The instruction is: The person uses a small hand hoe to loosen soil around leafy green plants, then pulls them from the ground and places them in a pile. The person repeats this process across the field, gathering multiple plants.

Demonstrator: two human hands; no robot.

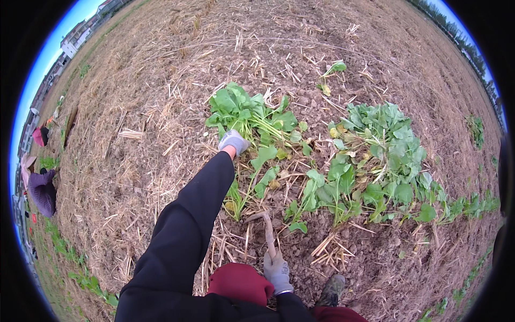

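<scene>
My left hand (234, 143), in a grey work glove, is at the stems of a pile of leafy green plants (241, 106) lying on straw-strewn soil. Its fingers are partly hidden, so whether they grip the stems is unclear. Close to my body, my right hand (277, 271), also gloved, is closed around the wooden handle of a small hand hoe (268, 231). The hoe's head lies at soil level, just right of the base of a leafy plant (237, 203). More green plants stand in a row to the right of the hoe.
A larger heap of leafy plants (392, 141), some leaves yellowed, lies at right. A thin string (281, 39) crosses the ground ahead. My boot (332, 287) is at the lower right. A person in purple (42, 191) crouches at far left, near a pink hat (39, 136).
</scene>
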